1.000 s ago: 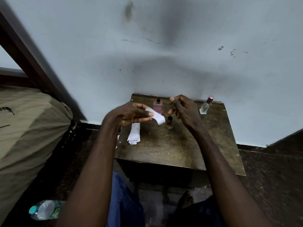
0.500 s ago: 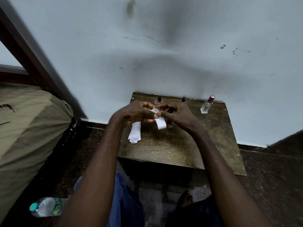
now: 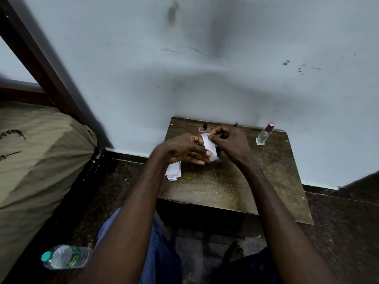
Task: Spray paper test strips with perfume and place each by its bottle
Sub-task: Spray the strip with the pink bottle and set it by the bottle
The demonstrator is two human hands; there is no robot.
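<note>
Holding: my left hand (image 3: 185, 149) and right hand (image 3: 229, 143) both pinch one paper test strip (image 3: 209, 147)
Behind: pink perfume bottle (image 3: 204, 129)
Table (image 3: 235, 181): strip stack (image 3: 174, 171)

bedroom: bed (image 3: 41, 150), small table (image 3: 235, 181)

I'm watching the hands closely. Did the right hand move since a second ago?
Yes. The right hand moved left, off to the side of the pink bottle before, now meeting the left hand on the paper strip before that bottle.
</note>
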